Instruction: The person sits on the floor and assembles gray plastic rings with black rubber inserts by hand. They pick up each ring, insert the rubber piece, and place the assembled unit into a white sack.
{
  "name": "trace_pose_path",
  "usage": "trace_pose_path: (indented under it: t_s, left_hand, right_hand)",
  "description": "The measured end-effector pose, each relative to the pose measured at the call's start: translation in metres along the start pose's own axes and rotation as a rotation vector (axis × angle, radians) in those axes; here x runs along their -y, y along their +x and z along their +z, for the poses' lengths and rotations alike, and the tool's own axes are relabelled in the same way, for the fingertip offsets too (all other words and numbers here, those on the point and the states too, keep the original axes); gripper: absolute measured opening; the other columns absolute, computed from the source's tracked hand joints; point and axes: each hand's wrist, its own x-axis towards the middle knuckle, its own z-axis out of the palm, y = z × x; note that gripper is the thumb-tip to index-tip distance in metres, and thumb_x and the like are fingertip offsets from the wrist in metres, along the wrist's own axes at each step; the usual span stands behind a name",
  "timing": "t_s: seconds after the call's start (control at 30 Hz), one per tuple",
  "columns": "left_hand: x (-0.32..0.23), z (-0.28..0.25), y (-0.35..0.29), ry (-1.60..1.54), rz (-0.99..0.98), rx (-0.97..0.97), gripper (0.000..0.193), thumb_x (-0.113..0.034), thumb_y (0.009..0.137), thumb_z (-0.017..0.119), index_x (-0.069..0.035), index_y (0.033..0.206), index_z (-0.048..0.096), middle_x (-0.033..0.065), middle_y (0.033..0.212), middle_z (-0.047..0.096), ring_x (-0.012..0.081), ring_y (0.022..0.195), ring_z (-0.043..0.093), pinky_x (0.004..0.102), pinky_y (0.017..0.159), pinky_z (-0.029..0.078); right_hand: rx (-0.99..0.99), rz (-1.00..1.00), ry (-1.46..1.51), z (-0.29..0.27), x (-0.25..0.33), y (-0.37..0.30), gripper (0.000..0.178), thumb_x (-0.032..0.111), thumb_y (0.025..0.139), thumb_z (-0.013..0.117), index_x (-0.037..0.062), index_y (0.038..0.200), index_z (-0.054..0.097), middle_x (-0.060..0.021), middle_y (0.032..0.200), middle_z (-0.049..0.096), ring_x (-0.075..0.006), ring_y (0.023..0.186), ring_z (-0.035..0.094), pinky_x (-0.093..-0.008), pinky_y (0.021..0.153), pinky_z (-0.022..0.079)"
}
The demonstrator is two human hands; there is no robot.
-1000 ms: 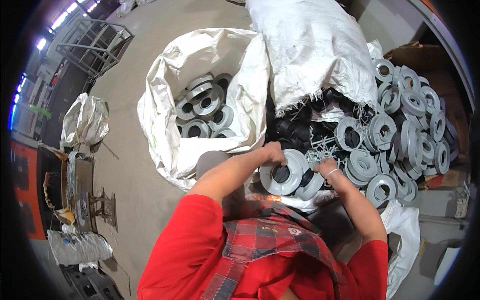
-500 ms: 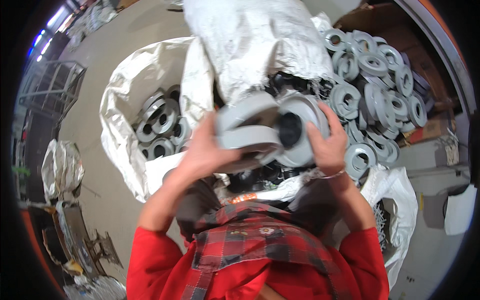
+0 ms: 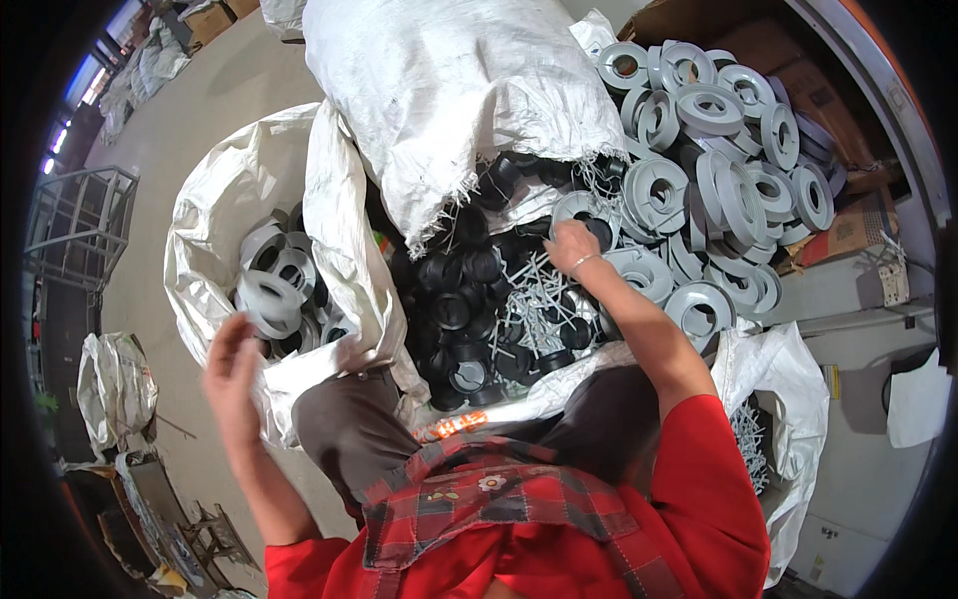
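Showed, at left, floor (image 3: 235, 80) bordering an open white sack (image 3: 339, 225) of grey rings (image 3: 291, 268). Caught the left hand (image 3: 235, 374) blurred at the near-left rim, with fingers loosely parted, near a blurred ring (image 3: 267, 290) tilted face-up within the mouth, long axis roughly left to right. Placed black caps (image 3: 451, 311) and pale rods (image 3: 539, 304) at centre, before a frayed white bag (image 3: 459, 80). Set the right hand (image 3: 574, 247) with bent fingers against a grey ring (image 3: 570, 204); could not tell whether pinching. Ended right with heaped rings (image 3: 733, 190) and a near open sack (image 3: 778, 359) of rods.
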Motion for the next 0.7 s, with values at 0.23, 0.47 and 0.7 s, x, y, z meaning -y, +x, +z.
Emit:
trace_pose_path:
  t_s: [0.23, 0.47, 0.7]
  left_hand:
    - [0.0, 0.156, -0.024, -0.173, -0.208, 0.656, 0.038, -0.004, 0.082, 0.065, -0.002, 0.118, 0.056, 0.0059, 0.105, 0.061, 0.0133, 0.1, 0.056, 0.0273, 0.089, 0.044]
    - [0.014, 0.214, -0.027, 0.237, 0.114, 0.815, 0.049, -0.017, 0.075, 0.071, 0.004, 0.116, 0.054, 0.0187, 0.112, 0.057, 0.0304, 0.105, 0.056, 0.0368, 0.092, 0.045]
    - [0.028, 0.239, -0.016, 0.158, 0.435, 0.667, 0.096, -0.006, 0.057, 0.079, -0.008, 0.141, 0.031, 0.0216, 0.138, 0.035, 0.0344, 0.129, 0.035, 0.0411, 0.105, 0.032]
  right_hand:
    - [0.211, 0.247, -0.447, 0.022, -0.029, 0.019, 0.081, 0.049, 0.064, 0.076, 0.008, 0.127, 0.048, -0.0097, 0.139, 0.031, -0.0286, 0.13, 0.028, -0.0504, 0.099, 0.033]
    - [0.248, 0.083, -0.392, -0.002, -0.024, 0.003, 0.052, 0.04, 0.059, 0.075, 0.009, 0.1, 0.069, -0.0067, 0.121, 0.048, -0.0285, 0.117, 0.038, -0.0472, 0.091, 0.037]
    - [0.475, -0.78, 0.569, -0.086, 0.032, -0.094, 0.046, 0.029, 0.056, 0.081, 0.0047, 0.093, 0.068, -0.0128, 0.115, 0.052, -0.0321, 0.109, 0.043, -0.0386, 0.091, 0.039]
